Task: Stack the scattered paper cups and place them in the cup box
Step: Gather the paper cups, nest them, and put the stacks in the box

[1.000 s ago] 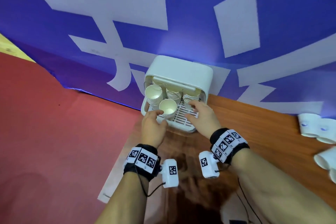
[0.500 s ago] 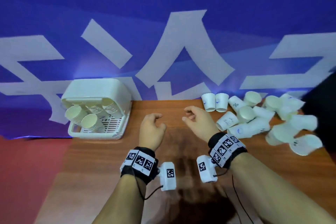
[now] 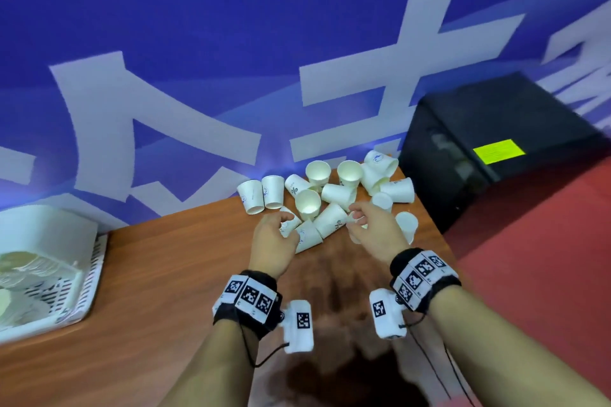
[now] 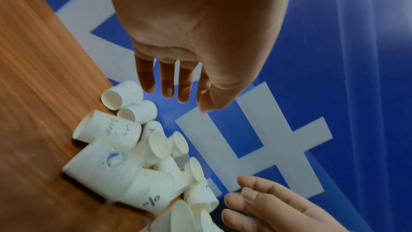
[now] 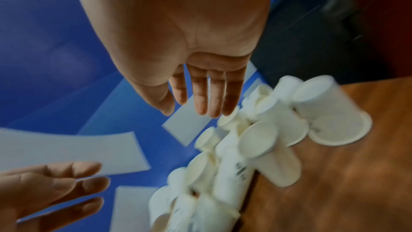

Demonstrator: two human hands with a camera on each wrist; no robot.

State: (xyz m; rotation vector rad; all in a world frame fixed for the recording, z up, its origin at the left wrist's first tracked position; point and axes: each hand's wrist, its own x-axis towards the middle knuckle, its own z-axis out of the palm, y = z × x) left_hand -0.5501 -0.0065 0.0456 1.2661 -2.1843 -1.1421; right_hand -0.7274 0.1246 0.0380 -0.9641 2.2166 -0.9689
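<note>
Several white paper cups [image 3: 334, 198] lie scattered in a heap at the far right of the wooden table [image 3: 172, 274], some upright, some on their sides. The white cup box [image 3: 49, 261] stands at the left edge with stacked cups inside. My left hand [image 3: 281, 225] hovers over the near side of the heap, fingers relaxed and holding nothing; the left wrist view shows its fingers [image 4: 167, 84] straight above the cups [image 4: 107, 170]. My right hand [image 3: 360, 218] hovers beside it over the cups [image 5: 263, 140], also empty, fingers [image 5: 209, 98] extended.
A black box [image 3: 496, 142] with a yellow label stands right of the table, close behind the cups. A blue banner with white characters hangs behind the table. Red floor lies to the right.
Both hands left the cup box and travelled right across the table to the heap of cups. The view swung right with them; the box is now at the left edge.
</note>
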